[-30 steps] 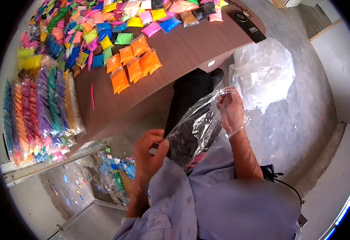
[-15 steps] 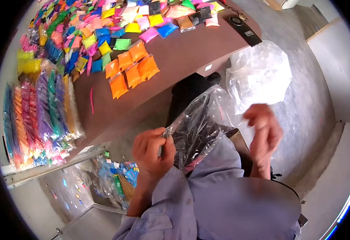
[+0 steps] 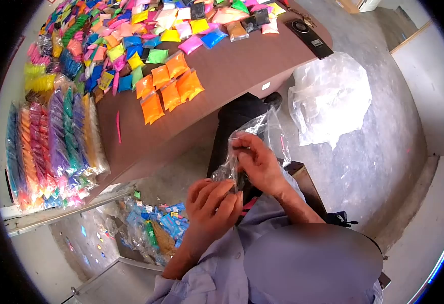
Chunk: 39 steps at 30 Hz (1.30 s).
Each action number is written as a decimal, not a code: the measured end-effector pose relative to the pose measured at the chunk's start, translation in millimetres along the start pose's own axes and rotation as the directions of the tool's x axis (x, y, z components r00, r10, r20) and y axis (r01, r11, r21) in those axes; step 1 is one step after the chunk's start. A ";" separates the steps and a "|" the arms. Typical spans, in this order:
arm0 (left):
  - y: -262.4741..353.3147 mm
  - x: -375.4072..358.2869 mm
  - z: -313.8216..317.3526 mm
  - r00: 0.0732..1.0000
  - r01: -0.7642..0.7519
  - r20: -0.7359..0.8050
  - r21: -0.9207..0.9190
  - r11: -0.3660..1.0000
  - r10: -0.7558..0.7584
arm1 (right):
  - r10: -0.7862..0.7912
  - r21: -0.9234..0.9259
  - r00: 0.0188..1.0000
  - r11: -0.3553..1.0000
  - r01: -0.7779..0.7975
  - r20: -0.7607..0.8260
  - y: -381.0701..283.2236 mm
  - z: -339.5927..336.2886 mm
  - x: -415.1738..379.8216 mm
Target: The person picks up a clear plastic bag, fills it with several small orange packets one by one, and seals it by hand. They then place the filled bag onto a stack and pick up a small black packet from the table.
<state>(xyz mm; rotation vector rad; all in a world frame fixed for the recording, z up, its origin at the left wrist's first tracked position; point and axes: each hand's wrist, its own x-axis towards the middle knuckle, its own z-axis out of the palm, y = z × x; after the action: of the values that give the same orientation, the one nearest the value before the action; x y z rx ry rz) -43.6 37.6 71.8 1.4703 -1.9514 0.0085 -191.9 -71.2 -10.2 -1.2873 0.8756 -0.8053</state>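
Note:
A clear plastic bag (image 3: 268, 124) hangs over my lap, gathered between both hands. My left hand (image 3: 214, 207) is closed on its near edge, with the fingers bunched around the film. A little farther out, my right hand (image 3: 257, 161) pinches another part of the same bag between thumb and fingers. A pink strip shows below the right hand, partly hidden. On the table, several orange packets (image 3: 170, 93) lie grouped near the front edge, apart from both hands.
The brown table (image 3: 222, 71) carries a heap of colourful packets (image 3: 146, 30), long bundles of coloured pieces (image 3: 54, 142), a pink strip (image 3: 118, 126) and a black device (image 3: 309, 38). A large clear plastic sheet (image 3: 328, 101) lies on the floor at right. Wrappers (image 3: 156, 225) fill the lower left.
My right hand has come in from the right and taken hold of the bag. My left hand has shifted slightly right and down, and the bag is now bunched together.

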 end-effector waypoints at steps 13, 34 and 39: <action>-2.2 -11.8 8.4 0.978 -0.129 0.159 -0.052 0.990 0.136 | 0.238 0.382 0.968 0.905 -0.190 -0.084 -18.4 14.1 -5.3; -10.8 -14.4 8.7 0.697 0.693 0.284 -0.504 0.516 -0.658 | 0.394 0.660 0.909 0.720 -0.216 -0.133 -41.0 3.7 -10.4; -18.8 -22.2 13.3 0.631 0.636 0.216 -0.694 0.338 -0.746 | 0.382 0.727 0.924 0.643 -0.241 -0.032 -34.1 -5.4 -11.0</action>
<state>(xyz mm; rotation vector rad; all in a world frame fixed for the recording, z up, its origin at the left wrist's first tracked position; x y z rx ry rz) -31.6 44.4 42.9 1.5263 -0.8250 -0.9333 -202.3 -67.8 24.3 -0.3480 0.7793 -0.8677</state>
